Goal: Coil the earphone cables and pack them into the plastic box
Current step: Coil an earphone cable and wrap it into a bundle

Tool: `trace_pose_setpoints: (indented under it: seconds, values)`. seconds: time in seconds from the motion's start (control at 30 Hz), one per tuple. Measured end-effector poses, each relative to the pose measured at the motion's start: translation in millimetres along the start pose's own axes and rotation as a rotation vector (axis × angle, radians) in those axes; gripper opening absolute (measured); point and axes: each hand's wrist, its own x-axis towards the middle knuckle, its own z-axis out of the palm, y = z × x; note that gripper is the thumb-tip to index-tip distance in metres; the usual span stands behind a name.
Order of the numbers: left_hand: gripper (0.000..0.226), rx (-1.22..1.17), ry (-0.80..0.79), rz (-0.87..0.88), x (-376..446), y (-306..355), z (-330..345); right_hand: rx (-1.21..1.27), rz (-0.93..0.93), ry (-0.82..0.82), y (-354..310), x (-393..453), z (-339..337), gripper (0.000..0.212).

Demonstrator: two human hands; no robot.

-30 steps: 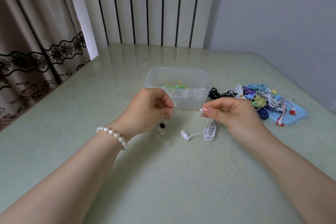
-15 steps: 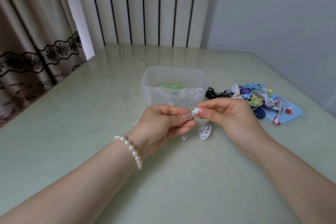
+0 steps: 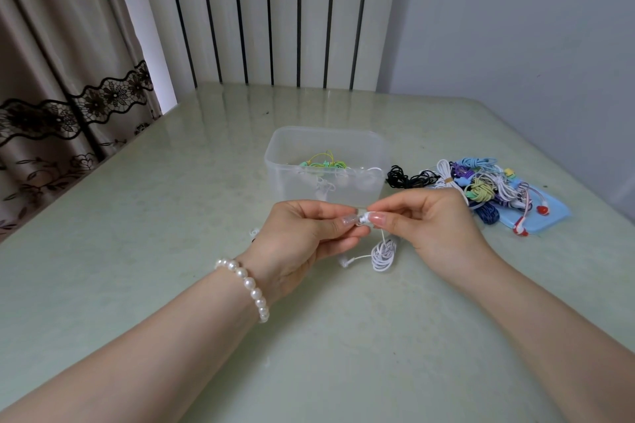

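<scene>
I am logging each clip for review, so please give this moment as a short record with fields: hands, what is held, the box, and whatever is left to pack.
left hand: pinches a small white piece at its fingertips
right hand: pinches the same white piece from the other side
white earphones: coiled bundle hangs from the pinched piece, one bud trails toward the left
plastic box: open, behind the hands, with green and white earphones inside
pile of earphones: right of the box, mixed colours, partly on a blue lid
table: pale green
</scene>
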Motion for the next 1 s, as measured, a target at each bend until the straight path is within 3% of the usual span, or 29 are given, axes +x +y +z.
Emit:
trace_pose_setpoints:
  seconds: [0.67, 0.8, 1.0]
  values:
    - [0.012, 0.044, 0.017, 0.008, -0.8, -0.9, 2.2, -0.116, 0.006, 0.072, 7.0, -0.9, 6.6, 0.018]
    - [0.014, 0.016, 0.006, 0.013, -1.9, -0.8, 2.5, -0.202, -0.051, 0.140, 9.3, -2.1, 8.8, 0.015]
    - [0.018, -0.076, 0.007, -0.033, -2.7, 1.2, 2.8, -0.402, -0.279, 0.231, 14.3, -4.6, 11.9, 0.009]
